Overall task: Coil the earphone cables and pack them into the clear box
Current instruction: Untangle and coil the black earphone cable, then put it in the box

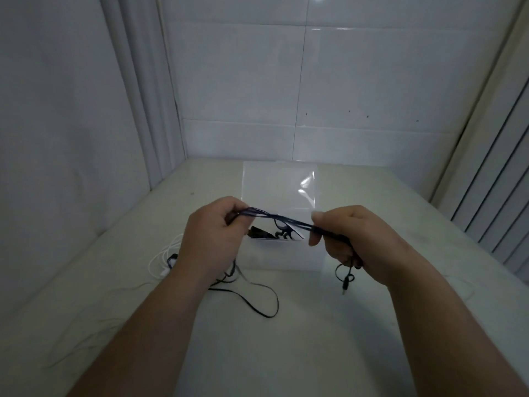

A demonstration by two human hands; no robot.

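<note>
A dark blue earphone cable [274, 217], folded into several strands, is stretched taut between my left hand [213, 239] and my right hand [352, 239], just above the clear box [283, 253]. Both hands are closed on it. Its plug end [345, 283] dangles below my right hand. The box stands open on the table with its lid [279, 186] raised at the back, and dark earphone parts [282, 233] lie inside. A black flat cable [257, 296] trails loose on the table under my left wrist. A white earphone cable [161, 259] lies to the left.
The white table [286, 353] fills the foreground. A tiled wall [300, 96] stands behind it, with ribbed panels at the left [143, 96] and right [492, 181].
</note>
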